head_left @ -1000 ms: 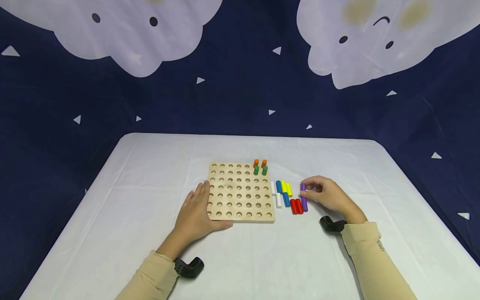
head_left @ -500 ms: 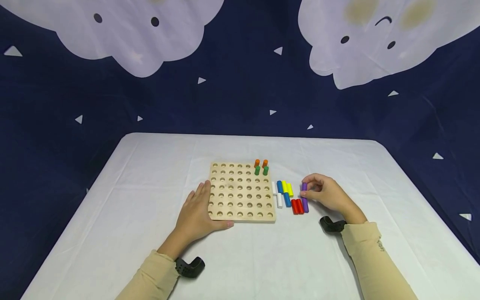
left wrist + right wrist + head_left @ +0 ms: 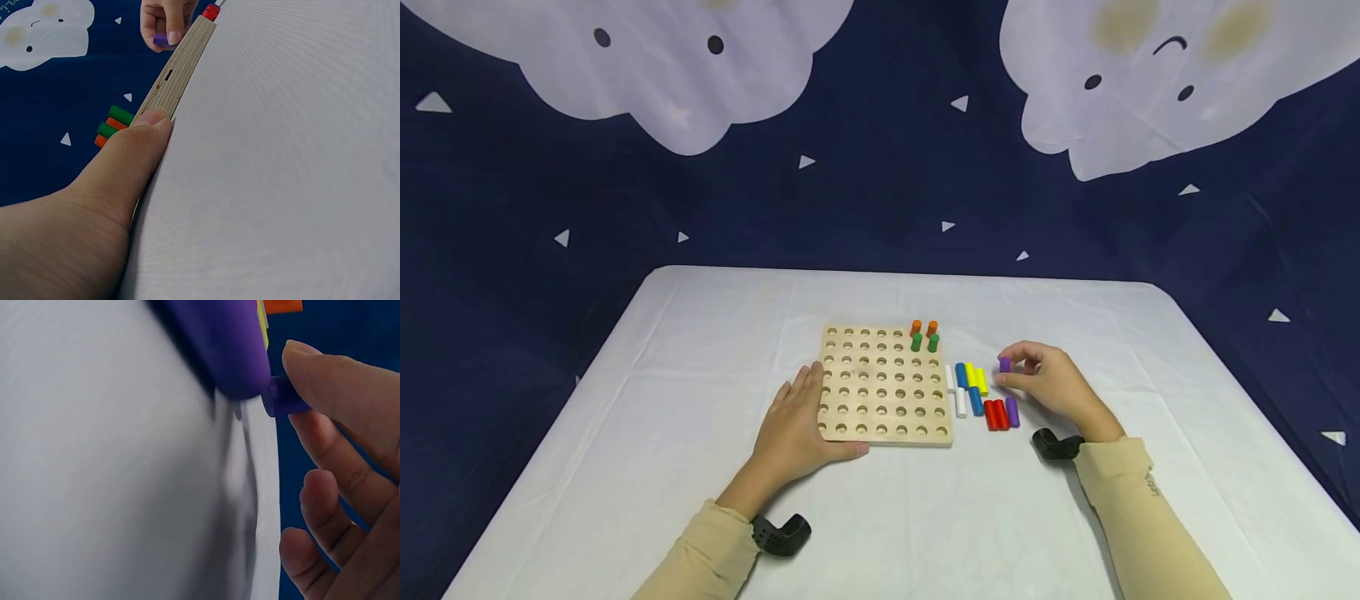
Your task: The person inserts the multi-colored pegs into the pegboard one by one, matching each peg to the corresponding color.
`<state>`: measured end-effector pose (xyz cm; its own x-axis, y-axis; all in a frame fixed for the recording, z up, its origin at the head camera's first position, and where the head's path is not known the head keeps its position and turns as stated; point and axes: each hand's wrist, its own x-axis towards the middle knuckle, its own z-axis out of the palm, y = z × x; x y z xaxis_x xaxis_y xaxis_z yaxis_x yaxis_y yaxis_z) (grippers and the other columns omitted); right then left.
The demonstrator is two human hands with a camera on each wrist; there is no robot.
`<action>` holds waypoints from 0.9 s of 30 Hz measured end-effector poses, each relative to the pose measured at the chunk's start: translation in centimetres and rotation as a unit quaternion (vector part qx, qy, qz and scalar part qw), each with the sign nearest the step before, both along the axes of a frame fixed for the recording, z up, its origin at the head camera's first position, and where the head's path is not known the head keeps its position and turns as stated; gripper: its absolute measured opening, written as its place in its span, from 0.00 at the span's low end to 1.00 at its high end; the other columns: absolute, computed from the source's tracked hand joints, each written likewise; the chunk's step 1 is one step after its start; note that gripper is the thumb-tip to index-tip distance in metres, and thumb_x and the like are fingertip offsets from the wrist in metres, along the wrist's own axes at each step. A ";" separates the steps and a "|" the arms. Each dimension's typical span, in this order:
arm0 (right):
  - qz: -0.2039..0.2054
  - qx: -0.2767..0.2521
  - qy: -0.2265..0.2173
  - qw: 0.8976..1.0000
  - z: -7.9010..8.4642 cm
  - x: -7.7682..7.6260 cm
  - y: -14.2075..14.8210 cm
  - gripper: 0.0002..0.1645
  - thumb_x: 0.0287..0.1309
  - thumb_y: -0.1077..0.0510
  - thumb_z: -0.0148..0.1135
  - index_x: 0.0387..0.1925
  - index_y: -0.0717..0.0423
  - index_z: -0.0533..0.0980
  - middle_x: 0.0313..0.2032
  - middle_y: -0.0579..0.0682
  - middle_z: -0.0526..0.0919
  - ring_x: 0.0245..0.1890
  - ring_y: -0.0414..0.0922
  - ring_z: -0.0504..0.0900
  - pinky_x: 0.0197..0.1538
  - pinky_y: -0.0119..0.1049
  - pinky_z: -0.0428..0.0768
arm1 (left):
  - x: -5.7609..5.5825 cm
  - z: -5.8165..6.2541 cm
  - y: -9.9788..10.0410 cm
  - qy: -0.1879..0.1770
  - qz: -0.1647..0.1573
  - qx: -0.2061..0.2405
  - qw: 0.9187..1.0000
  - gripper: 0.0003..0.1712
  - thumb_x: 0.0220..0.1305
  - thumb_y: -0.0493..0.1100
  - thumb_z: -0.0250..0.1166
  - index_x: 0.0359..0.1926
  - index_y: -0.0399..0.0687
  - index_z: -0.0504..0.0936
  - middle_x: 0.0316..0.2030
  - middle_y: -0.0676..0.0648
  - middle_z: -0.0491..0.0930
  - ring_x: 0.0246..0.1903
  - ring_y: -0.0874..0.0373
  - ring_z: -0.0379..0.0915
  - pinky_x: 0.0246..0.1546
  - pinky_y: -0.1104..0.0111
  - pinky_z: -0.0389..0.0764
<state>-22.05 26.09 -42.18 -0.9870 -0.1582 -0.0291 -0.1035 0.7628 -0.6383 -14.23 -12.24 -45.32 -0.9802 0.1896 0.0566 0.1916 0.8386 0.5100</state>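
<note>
A square wooden pegboard (image 3: 891, 419) with rows of round holes lies on the table. My left hand (image 3: 793, 429) rests at its near left corner, fingers straight along the left side and thumb (image 3: 137, 140) pressed on the front edge. Two orange pegs (image 3: 916, 328) and two green pegs (image 3: 917, 342) stand upright at the board's far right corner. My right hand (image 3: 1051, 383) pinches a purple peg (image 3: 1004, 365) between thumb and fingers, raised off the cloth. Below that hand, a second purple peg (image 3: 1012, 412) lies beside two red pegs (image 3: 997, 415).
Between board and right hand lie white pegs (image 3: 961, 403), blue pegs (image 3: 976, 402) and yellow pegs (image 3: 981, 382). A white cloth (image 3: 745, 317) covers the table, backed by a dark blue curtain (image 3: 865, 200) with clouds.
My right hand has lifted one purple peg up and slightly left, away from the other purple peg, which stays lying on the table. The left hand keeps its place on the board.
</note>
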 end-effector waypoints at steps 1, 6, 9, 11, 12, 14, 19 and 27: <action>0.003 0.000 0.002 1.000 0.1 -0.1 -0.2 0.19 0.53 0.49 0.75 0.46 0.49 0.82 0.33 0.50 0.79 0.35 0.47 0.71 0.33 0.33 0.69 | 0.0 0.0 0.0 -0.001 0.000 0.000 1.000 0.84 0.33 0.80 0.72 0.78 0.35 0.43 0.78 0.38 0.46 0.79 0.45 0.40 0.79 0.50 0.43; 0.010 -0.008 0.010 1.000 0.8 -0.7 -1.6 0.18 0.55 0.50 0.74 0.47 0.49 0.82 0.32 0.50 0.80 0.34 0.48 0.72 0.31 0.33 0.69 | 0.0 0.0 0.0 -0.003 0.001 0.001 1.000 0.84 0.33 0.80 0.72 0.78 0.35 0.43 0.78 0.38 0.46 0.79 0.46 0.40 0.79 0.50 0.42; 0.020 -0.015 0.017 1.000 1.1 -1.0 -2.6 0.17 0.56 0.53 0.73 0.47 0.50 0.82 0.34 0.50 0.82 0.34 0.48 0.72 0.31 0.33 0.69 | 0.0 -0.1 0.0 -0.003 0.001 0.001 1.000 0.84 0.33 0.80 0.72 0.78 0.35 0.43 0.78 0.38 0.46 0.79 0.46 0.39 0.79 0.51 0.42; 0.027 -0.022 0.022 0.999 1.2 -1.2 -3.3 0.16 0.57 0.54 0.72 0.47 0.50 0.83 0.35 0.49 0.83 0.34 0.48 0.72 0.30 0.32 0.69 | -0.1 -0.1 0.0 -0.001 0.001 0.001 1.000 0.84 0.33 0.80 0.72 0.78 0.35 0.43 0.78 0.38 0.46 0.79 0.46 0.39 0.79 0.50 0.42; 0.029 -0.025 0.026 0.999 1.3 -1.4 -3.6 0.15 0.57 0.54 0.72 0.46 0.50 0.83 0.36 0.48 0.84 0.34 0.48 0.72 0.29 0.32 0.69 | -0.1 -0.1 0.0 0.000 0.001 0.001 1.000 0.84 0.33 0.80 0.72 0.78 0.35 0.43 0.78 0.38 0.46 0.79 0.46 0.40 0.79 0.50 0.42; 0.035 -0.032 0.033 0.998 1.4 -1.5 -4.4 0.14 0.57 0.54 0.72 0.46 0.49 0.83 0.37 0.47 0.84 0.34 0.48 0.73 0.27 0.31 0.69 | -0.1 -0.2 0.0 0.001 0.001 0.001 1.000 0.84 0.33 0.80 0.72 0.78 0.35 0.43 0.78 0.38 0.46 0.79 0.46 0.40 0.79 0.50 0.43; 0.045 -0.044 0.047 0.997 1.7 -1.9 -6.4 0.13 0.57 0.54 0.72 0.45 0.47 0.83 0.38 0.47 0.85 0.34 0.48 0.73 0.25 0.31 0.70 | -0.1 -0.2 -0.1 0.001 0.001 0.000 1.000 0.84 0.33 0.80 0.72 0.78 0.35 0.43 0.78 0.39 0.46 0.79 0.46 0.40 0.79 0.50 0.43; 0.063 -0.057 0.052 0.995 1.6 -2.0 -8.8 0.12 0.55 0.54 0.73 0.43 0.49 0.85 0.38 0.47 0.85 0.31 0.47 0.72 0.22 0.30 0.67 | -0.1 -0.2 -0.1 -0.005 0.000 0.002 1.000 0.84 0.34 0.80 0.72 0.78 0.35 0.42 0.78 0.39 0.45 0.79 0.47 0.39 0.79 0.51 0.41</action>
<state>-24.02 17.28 -40.60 -0.9560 -0.2766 0.0982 -0.2639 0.6633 -0.7002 -14.32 -12.37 -45.47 -0.9808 0.1891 0.0484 0.1867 0.8361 0.5159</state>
